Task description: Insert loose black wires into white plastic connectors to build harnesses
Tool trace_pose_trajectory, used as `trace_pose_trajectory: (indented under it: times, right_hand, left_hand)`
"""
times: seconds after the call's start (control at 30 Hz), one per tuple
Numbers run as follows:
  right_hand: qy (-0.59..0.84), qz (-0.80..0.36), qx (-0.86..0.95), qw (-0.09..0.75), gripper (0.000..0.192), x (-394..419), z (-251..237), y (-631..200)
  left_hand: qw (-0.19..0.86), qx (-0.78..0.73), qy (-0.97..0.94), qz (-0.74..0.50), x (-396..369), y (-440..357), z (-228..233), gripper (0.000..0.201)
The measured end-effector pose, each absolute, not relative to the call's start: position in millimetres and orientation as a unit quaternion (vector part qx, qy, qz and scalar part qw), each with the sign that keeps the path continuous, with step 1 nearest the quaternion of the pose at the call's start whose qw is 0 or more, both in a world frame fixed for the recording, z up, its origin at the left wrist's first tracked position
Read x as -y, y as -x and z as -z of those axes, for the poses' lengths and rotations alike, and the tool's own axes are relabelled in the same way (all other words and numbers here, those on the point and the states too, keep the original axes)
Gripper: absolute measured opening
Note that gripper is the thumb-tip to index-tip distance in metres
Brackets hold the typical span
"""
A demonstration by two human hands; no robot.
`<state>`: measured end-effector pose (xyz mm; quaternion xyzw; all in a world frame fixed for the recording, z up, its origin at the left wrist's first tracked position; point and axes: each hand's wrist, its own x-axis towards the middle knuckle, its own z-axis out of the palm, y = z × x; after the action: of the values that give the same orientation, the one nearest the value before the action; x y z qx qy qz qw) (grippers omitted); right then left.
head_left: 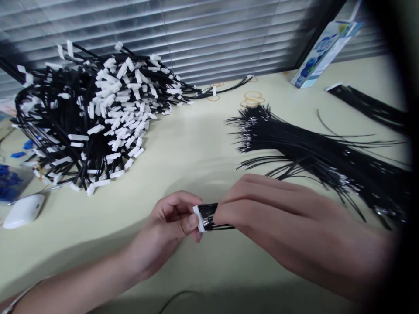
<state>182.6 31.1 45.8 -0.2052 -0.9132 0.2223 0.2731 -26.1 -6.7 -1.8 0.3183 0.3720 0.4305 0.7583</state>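
Head view shows the left hand (170,220) pinching a white connector (198,218) between thumb and fingers, near the worktop's (196,144) front edge. The right hand (278,213) is closed on the short black wires (209,214) that run out of that connector. A heap of finished harnesses (94,113) lies toward the far left corner, loose black wires (310,148) along the right side.

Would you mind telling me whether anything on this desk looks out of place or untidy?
A few loose wires stray from the bundle of black wires, and rubber bands lie scattered by the blinds. The hands hold a white connector neatly.
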Motion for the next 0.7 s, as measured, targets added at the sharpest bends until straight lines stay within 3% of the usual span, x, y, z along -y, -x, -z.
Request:
trace_pose_trajectory:
  times: [0.23,0.7]
  right_hand:
    - [0.217,-0.198,0.912,0.286,0.019,-31.7,-43.9,-181.3]
    - [0.281,-0.213,0.894,0.275,0.036,-29.0,-46.0,-176.9]
  left_hand:
    - [0.758,-0.368,-0.323,-0.431,6.0,26.2,4.1,0.011]
    - [0.760,-0.371,-0.329,-0.420,5.4,26.6,4.8,0.015]
